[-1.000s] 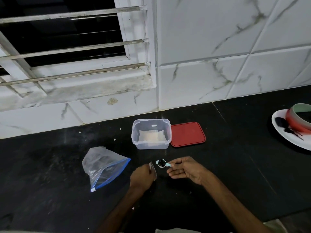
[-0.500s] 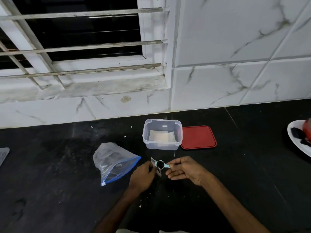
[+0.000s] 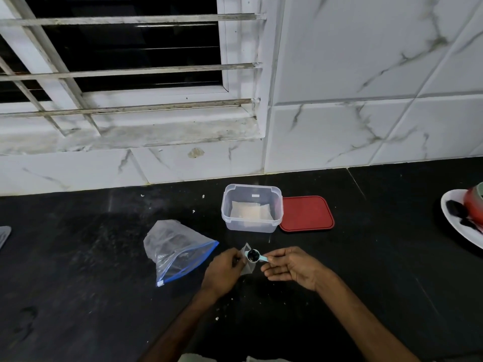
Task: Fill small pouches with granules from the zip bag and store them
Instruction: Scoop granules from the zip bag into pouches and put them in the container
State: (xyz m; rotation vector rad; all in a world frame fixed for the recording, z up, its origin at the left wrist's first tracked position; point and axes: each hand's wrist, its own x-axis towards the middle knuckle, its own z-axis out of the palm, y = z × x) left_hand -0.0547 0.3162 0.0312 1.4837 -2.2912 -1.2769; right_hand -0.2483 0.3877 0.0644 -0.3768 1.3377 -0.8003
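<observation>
At the near centre of the table (image 3: 78, 270), the left hand (image 3: 222, 270) pinches the small pouch (image 3: 247, 268) by its upper edge, fingers curled on the film. This grip presents the pouch mouth upward. The right hand (image 3: 292, 265) pinches the handle of the scoop (image 3: 253, 255) between thumb and forefinger; the remaining fingers lie loosely extended. The scoop bowl sits directly over the pouch mouth and holds dark material, judged to be the granules. The step in hand is judged to be tipping one measure into the pouch.

At 9 o'clock of the hands, near them, the zip bag (image 3: 177, 250) lies on its side with its blue-edged mouth turned toward the hands, which gives the scoop short access.

At 12 o'clock, the clear container (image 3: 251, 228) stands open with one pale filled pouch (image 3: 249, 212) flat on its floor. The red lid (image 3: 305, 214) lies just beside it at its 3 o'clock, leaving the opening free for storage.

At 3 o'clock, well apart, a white plate (image 3: 452, 226) is partly cut off by the frame edge.

The table is black and smooth, with dusty smears and scattered pale crumbs. Beyond it, a white veined tile wall (image 3: 366, 74) fills 12 to 2 o'clock. A barred window (image 3: 130, 69), dark behind, occupies 10 to 11 o'clock above a stained sill.
</observation>
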